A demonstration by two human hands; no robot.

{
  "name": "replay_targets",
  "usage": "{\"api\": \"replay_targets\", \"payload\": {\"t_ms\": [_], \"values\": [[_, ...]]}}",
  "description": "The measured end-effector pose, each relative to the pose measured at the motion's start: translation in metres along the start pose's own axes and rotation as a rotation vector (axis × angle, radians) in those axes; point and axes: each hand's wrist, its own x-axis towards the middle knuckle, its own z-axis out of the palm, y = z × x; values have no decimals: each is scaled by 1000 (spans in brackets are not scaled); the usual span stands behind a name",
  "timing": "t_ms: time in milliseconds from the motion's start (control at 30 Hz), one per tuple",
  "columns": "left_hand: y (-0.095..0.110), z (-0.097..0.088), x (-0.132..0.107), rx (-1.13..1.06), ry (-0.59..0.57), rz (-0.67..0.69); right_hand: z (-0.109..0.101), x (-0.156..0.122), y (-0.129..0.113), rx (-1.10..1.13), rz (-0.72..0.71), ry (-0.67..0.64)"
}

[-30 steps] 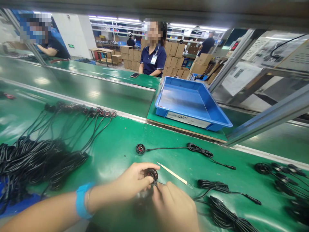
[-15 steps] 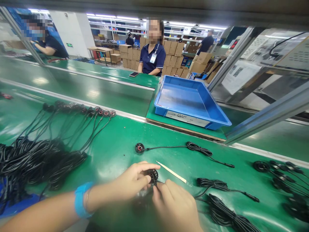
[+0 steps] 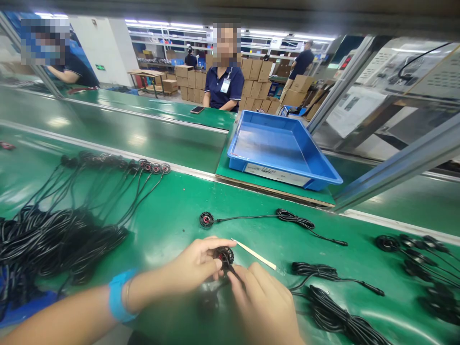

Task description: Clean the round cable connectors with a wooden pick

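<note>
Between thumb and fingers, my left hand (image 3: 196,262) grips a round black toothed part (image 3: 226,256) with a trace of red inside. My right hand (image 3: 264,299) pinches the black cable (image 3: 233,271) where it leaves that part. Just beyond my hands lies a pale pointed stick (image 3: 255,254). Farther off, a similar round part (image 3: 206,219) with a red centre rests on the green bench, its cable running right to a tied coil (image 3: 294,218). Right of my right hand are more coiled black cables (image 3: 334,314), one ending in a plug.
A large heap of black cables (image 3: 61,235) with round heads covers the left side. The blue tray (image 3: 283,175) stands behind the bench's back rail. More black round parts (image 3: 388,243) lie at the right. A metal post (image 3: 398,165) slants up there. A person (image 3: 224,86) sits opposite.
The whole view has shifted slightly. My right fingers have drawn back a little along the cable, so more of it shows beside the round part. My left hand keeps its grip.
</note>
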Motion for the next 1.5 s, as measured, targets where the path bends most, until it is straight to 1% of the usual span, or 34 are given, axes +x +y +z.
{"api": "replay_targets", "payload": {"t_ms": [67, 133, 200, 333, 467, 567, 633, 700, 767, 833, 900, 1000, 1100, 1167, 1233, 1300, 1367, 1433, 1500], "values": [[2, 3, -1, 42, 9, 32, 1, -2, 0, -1, 13, 10], [3, 4, -2, 56, 15, 36, 3, -5, 1, 9, 24, 8], [4, 4, -2, 40, 8, 13, 4, -7, 2, 36, 30, -3], [4, 1, -1, -25, -46, -40, 4, -7, 3, 56, 31, 3], [4, 1, -2, 15, -47, -53, 6, -7, 1, 14, 16, -4], [4, 4, -3, 111, -9, -3, 7, -7, -1, -29, -4, -11], [5, 6, -3, 123, 10, 37, 6, -5, -1, -36, -8, 0], [5, 6, -2, 54, 6, 48, 5, -2, -1, 0, 31, 15], [5, 5, -2, -23, -4, 41, 3, 1, 0, 90, 105, 17], [5, 4, -2, -47, -14, 32, 2, 2, 1, 189, 173, 14], [4, 3, -2, -41, -25, 4, 1, 2, 3, 249, 200, -3], [0, 2, -2, 12, -30, -23, 0, 2, 5, 262, 172, -70], [-2, 2, -3, 156, 2, 41, -1, 3, 7, 254, 125, -110], [-3, 2, -4, 258, 25, 86, -1, 3, 7, 268, 135, -128], [-3, 2, -4, 283, 26, 93, 0, 3, 7, 277, 151, -136], [-4, 1, -3, 192, -3, 51, 1, 3, 7, 243, 126, -103], [-4, 0, -1, 29, -49, 5, 2, 4, 6, 192, 82, -35], [-2, 1, 0, -112, -90, 5, 1, 5, 6, 175, 58, 29], [0, 2, 0, -162, -105, 31, 1, 7, 6, 192, 54, 69]]}}
